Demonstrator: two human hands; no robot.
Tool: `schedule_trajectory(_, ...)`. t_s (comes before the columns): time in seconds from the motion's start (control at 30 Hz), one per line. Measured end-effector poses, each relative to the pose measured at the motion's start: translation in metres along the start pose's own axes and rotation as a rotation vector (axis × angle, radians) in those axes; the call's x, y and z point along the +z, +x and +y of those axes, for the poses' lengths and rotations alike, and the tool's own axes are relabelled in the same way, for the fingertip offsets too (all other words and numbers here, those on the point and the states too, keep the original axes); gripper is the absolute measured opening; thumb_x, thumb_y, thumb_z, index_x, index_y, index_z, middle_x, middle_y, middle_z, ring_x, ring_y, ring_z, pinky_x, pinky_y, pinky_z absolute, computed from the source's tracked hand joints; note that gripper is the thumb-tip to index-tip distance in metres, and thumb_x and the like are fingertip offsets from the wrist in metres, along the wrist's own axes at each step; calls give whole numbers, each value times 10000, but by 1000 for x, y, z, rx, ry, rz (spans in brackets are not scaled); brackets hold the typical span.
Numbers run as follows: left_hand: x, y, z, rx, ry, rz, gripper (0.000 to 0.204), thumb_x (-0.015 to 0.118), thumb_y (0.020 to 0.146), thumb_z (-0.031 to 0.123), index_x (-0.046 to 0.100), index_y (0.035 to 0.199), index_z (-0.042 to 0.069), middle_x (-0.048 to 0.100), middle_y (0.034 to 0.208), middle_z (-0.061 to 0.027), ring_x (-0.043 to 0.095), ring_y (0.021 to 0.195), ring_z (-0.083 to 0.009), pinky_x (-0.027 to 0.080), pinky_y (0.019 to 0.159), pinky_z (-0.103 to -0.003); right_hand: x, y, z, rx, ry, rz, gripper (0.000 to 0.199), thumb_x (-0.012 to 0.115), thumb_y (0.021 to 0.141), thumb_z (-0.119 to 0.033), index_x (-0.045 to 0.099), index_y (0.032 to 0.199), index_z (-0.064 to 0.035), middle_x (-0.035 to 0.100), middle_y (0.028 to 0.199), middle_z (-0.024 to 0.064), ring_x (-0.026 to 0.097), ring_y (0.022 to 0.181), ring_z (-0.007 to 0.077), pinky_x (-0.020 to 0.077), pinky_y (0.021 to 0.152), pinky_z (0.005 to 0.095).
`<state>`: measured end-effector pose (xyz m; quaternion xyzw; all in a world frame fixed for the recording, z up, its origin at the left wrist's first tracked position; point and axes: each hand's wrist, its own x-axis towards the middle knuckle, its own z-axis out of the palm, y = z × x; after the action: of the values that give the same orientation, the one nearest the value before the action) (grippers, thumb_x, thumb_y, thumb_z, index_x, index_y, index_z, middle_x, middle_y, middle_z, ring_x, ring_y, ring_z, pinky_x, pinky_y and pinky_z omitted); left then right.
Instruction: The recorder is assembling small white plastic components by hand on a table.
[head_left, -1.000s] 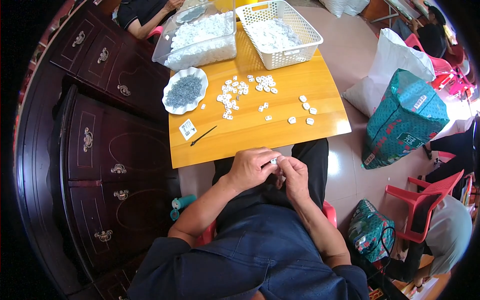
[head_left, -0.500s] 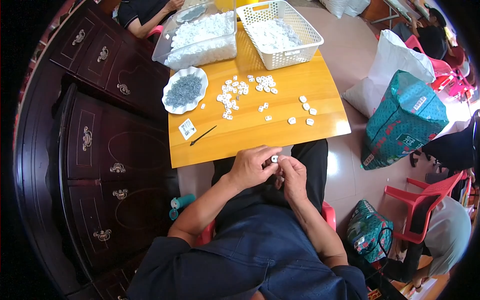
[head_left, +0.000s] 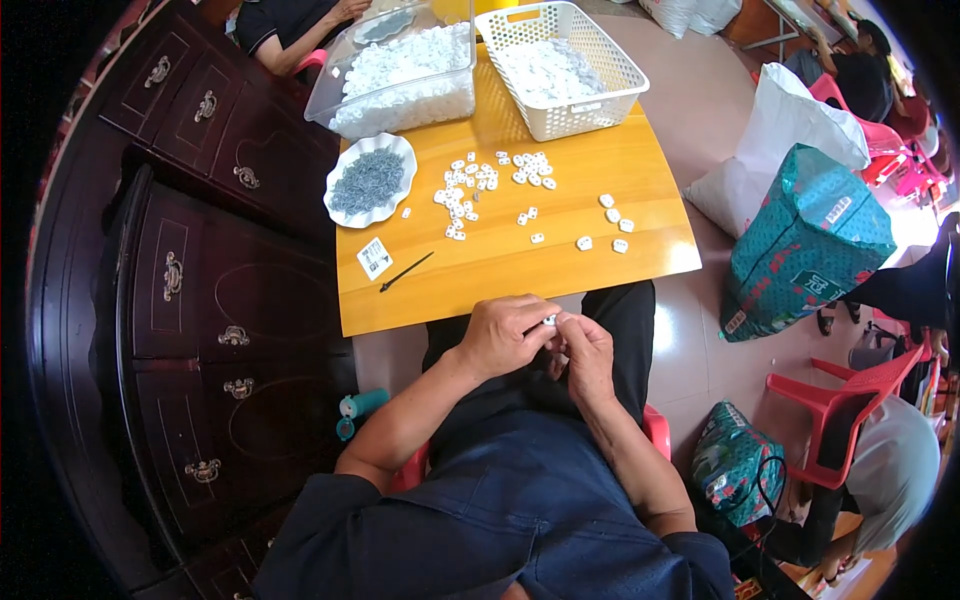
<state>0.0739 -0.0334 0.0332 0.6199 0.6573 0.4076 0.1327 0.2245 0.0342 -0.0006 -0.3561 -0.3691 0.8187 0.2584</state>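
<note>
Small white part (head_left: 550, 320): I see it pinched between the fingertips of both my hands, held over my lap just short of the bench edge; too small to tell its shape.
Left hand (head_left: 503, 335): curled, thumb and forefinger pressed onto the part.
Right hand (head_left: 588, 352): fingers bent in, tips meeting the left ones on the same part.
Doing it well: I judge the grip should stay light and close to the tips, elbows tucked, so the part does not spring into my lap.
Bench (head_left: 500, 270): yellow wood; loose white pieces (head_left: 480, 185) scattered mid-top, a few more apart to the right.
Black pin-like tool (head_left: 406, 272): lying near the front edge, beside a small printed card (head_left: 374, 258).
Scalloped dish (head_left: 371, 180): holds fine grey bits.
Clear tub (head_left: 400, 75) and white basket (head_left: 565, 70): both heaped with white pieces, at the far side.
In the way: nothing between my hands and the bench; dark cabinet (head_left: 200, 300) is close on my left, green bag (head_left: 800, 250) on the right floor.
</note>
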Motion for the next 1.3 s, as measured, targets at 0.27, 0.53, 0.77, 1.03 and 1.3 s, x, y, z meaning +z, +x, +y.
schedule_trajectory(0.27,0,1,-4,-9,-38,-55,205,731,859,97,737,1051,25,738,925,-134,720,849,-305,569,745,-384,-2,2,3,-3,44,16,208,627,999,-171,734,925,-9,679,794,9,589,705,75,458,668,225)
schedule_trajectory(0.53,-2,3,0,0,-31,-88,266,679,845,57,720,1103,8,731,934,-152,714,816,-313,571,726,-383,-5,4,6,3,55,16,204,629,1006,-180,731,927,-22,666,775,-1,575,693,73,446,664,222)
schedule_trajectory(0.77,1,0,-5,55,24,-50,250,681,831,67,712,1076,24,728,909,-143,712,793,-314,569,699,-393,-5,2,4,14,35,3,208,628,1007,-183,730,928,-19,667,776,-2,572,692,70,441,663,222)
schedule_trajectory(1.03,1,2,-3,38,23,-52,223,702,838,96,721,1053,39,729,892,-135,715,797,-314,569,698,-394,-7,4,5,13,30,5,199,632,999,-168,732,913,-19,669,779,2,578,697,75,449,674,229)
schedule_trajectory(1.3,7,0,-10,41,-22,-7,242,738,850,100,719,1084,39,735,919,-138,720,803,-302,568,712,-382,-9,9,2,-47,-83,-28,228,625,1010,-193,725,905,-18,665,774,4,574,693,76,441,653,226)
